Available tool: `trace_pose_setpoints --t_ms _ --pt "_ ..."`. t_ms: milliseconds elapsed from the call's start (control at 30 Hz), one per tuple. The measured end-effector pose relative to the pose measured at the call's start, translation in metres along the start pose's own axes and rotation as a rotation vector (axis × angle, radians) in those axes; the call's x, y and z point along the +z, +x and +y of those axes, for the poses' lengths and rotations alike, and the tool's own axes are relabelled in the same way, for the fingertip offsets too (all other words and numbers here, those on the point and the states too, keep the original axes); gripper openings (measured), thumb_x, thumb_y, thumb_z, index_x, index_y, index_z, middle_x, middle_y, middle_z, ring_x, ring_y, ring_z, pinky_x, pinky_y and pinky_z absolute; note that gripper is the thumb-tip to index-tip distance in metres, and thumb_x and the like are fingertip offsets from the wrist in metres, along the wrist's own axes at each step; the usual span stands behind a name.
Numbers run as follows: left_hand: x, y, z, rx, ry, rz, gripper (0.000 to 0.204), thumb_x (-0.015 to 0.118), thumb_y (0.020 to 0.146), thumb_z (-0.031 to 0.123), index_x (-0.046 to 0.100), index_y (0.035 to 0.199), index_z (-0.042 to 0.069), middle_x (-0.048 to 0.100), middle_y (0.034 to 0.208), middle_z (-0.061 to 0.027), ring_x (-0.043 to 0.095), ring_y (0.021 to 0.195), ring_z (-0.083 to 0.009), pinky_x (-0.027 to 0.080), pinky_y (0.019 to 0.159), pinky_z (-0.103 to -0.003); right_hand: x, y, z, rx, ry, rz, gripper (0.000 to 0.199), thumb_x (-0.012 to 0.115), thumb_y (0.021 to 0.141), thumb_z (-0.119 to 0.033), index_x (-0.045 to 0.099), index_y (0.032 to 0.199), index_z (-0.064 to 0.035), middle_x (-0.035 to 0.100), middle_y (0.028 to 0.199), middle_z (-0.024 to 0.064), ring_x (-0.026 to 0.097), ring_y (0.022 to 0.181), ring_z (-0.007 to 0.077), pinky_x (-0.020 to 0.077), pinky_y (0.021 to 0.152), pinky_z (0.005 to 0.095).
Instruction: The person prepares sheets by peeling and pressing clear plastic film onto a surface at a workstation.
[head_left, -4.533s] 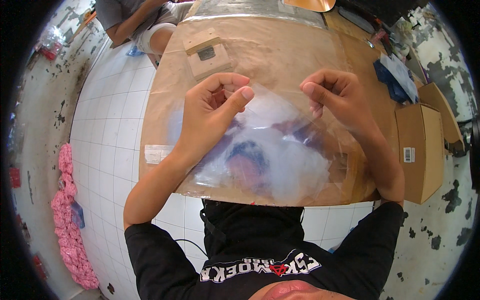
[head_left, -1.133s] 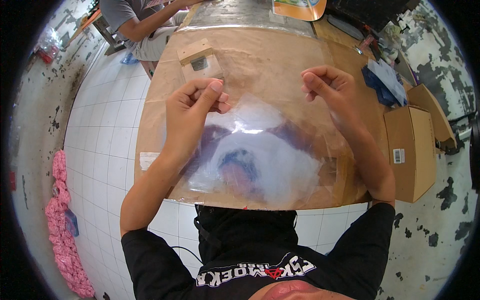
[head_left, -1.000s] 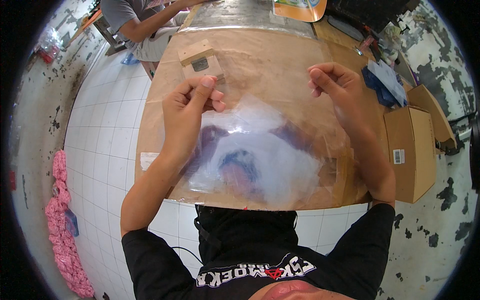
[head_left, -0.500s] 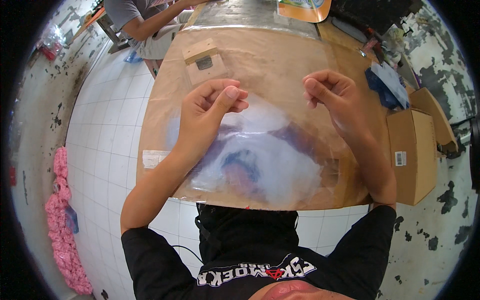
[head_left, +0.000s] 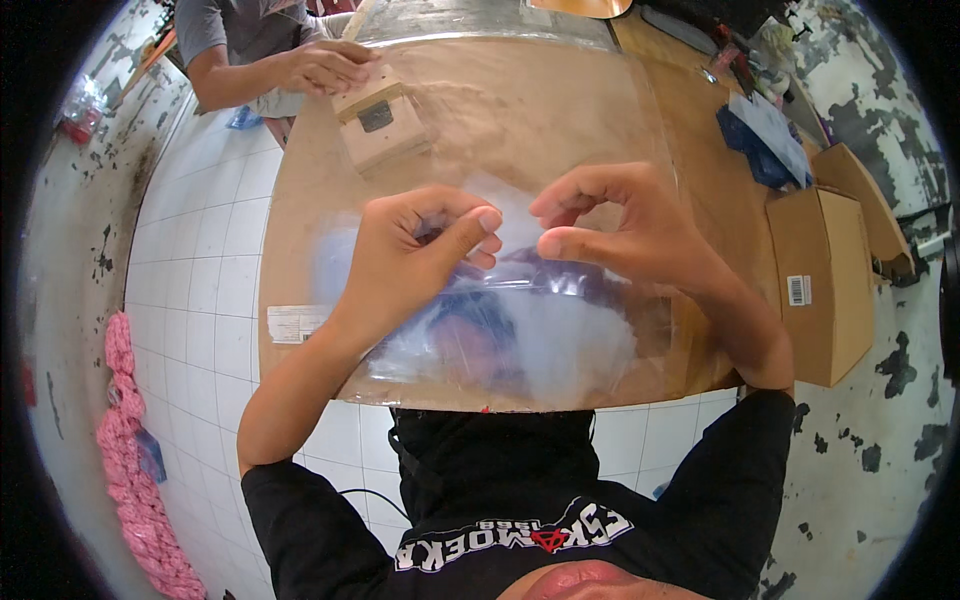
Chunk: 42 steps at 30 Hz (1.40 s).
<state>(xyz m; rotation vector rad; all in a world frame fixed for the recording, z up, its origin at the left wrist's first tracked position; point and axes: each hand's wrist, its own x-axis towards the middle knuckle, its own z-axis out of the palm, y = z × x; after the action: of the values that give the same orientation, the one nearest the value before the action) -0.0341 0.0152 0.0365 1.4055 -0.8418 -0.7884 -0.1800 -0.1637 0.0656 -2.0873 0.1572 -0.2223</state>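
Observation:
My left hand [head_left: 425, 240] is raised over the table, its fingers curled in and its thumb pressed against the fingertips. Whatever it pinches, if anything, is hidden or too fine to make out. Close to its right, my right hand [head_left: 615, 220] is open in a loose C, thumb and fingers apart, and I see nothing between them. Beneath both hands lies shiny clear plastic sheeting [head_left: 570, 345], with whitish and bluish reflections on it. A pale wooden block [head_left: 385, 140] with a dark square patch stands beyond my left hand.
Brown paper covers the table [head_left: 530, 100]. At the far left, another person's hand [head_left: 330, 68] reaches to the wooden block. A cardboard box [head_left: 825, 290] stands at the right edge, with a dark blue packet [head_left: 765, 145] behind it. A pale label [head_left: 295, 323] lies at the left.
My right hand has moved left toward my left hand, and its thumb and fingers have parted. The other person's hand has come to the block. The view has shifted slightly.

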Motion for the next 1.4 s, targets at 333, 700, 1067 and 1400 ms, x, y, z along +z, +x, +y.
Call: trace_pose_setpoints --t_ms 333,700,1067,1400 --pt "0.005 -0.002 -0.002 0.018 0.079 -0.033 0.016 0.066 0.089 0.01 0.068 0.089 -0.005 0.068 0.073 -0.0093 0.065 0.064 -0.011 0.053 0.059 -0.023 0.008 -0.002 0.005 0.032 0.199 0.254 0.021 0.07 0.086 -0.018 0.07 0.092 0.0025 0.068 0.073 0.0052 0.062 0.07 0.0093 0.0501 0.066 0.0239" --pt "0.005 0.0 -0.006 0.016 -0.017 0.022 0.017 0.065 0.089 0.012 0.067 0.091 -0.005 0.067 0.074 -0.0104 0.065 0.065 -0.0125 0.054 0.06 -0.024 0.011 0.001 0.009 -0.107 -0.013 0.025 0.016 0.066 0.089 -0.015 0.067 0.092 0.0004 0.065 0.08 0.0033 0.059 0.074 0.0124 0.0465 0.075 0.0267" --pt "-0.007 -0.002 -0.004 0.096 0.049 0.175 0.02 0.065 0.09 0.017 0.067 0.093 -0.003 0.068 0.074 -0.0099 0.065 0.065 -0.0136 0.052 0.059 -0.024 -0.017 0.01 0.017 0.023 0.378 0.44 0.023 0.059 0.094 -0.022 0.066 0.091 0.0002 0.064 0.079 0.0033 0.059 0.072 0.0118 0.0479 0.07 0.0256" --pt "-0.015 0.005 -0.001 0.091 -0.126 0.205 0.023 0.064 0.092 0.019 0.066 0.094 -0.005 0.067 0.077 -0.0109 0.066 0.067 -0.0151 0.054 0.065 -0.026 -0.059 0.019 0.063 0.118 0.683 0.402 0.029 0.057 0.095 -0.033 0.064 0.092 -0.0049 0.064 0.085 0.0048 0.061 0.074 0.0142 0.0495 0.072 0.0283"
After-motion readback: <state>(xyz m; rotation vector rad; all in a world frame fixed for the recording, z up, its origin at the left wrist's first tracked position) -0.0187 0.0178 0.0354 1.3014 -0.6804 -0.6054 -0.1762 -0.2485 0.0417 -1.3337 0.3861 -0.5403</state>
